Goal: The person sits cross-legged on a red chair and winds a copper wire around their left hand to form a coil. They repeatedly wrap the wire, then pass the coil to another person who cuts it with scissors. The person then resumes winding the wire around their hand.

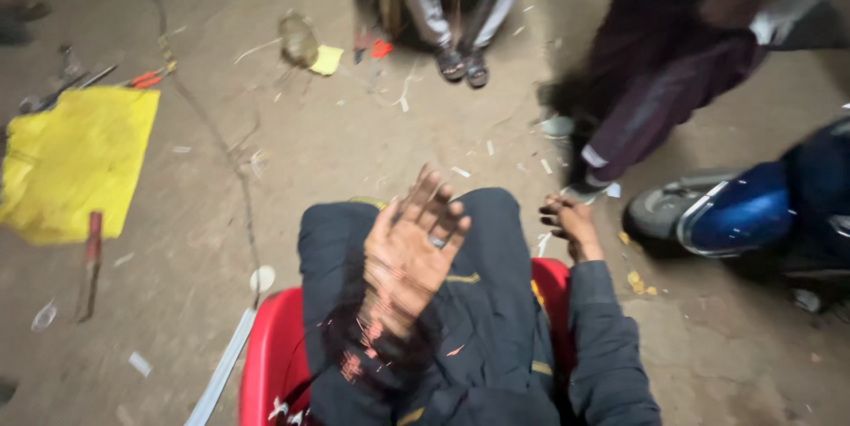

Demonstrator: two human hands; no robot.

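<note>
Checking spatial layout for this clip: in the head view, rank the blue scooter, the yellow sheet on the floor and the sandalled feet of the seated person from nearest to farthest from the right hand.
From the right hand, which hangs beside the red chair:
1. Blue scooter, just to its right.
2. Sandalled feet, ahead at the top of the view.
3. Yellow sheet, far across on the left floor.

Your left hand [412,249] is raised in front of your lap, palm toward you, fingers spread and loose, holding nothing; motion-blurred. Your right hand [571,224] hangs out past your right knee, fingers curled downward, dark sleeve to the wrist. Grip contents there unclear.
</note>
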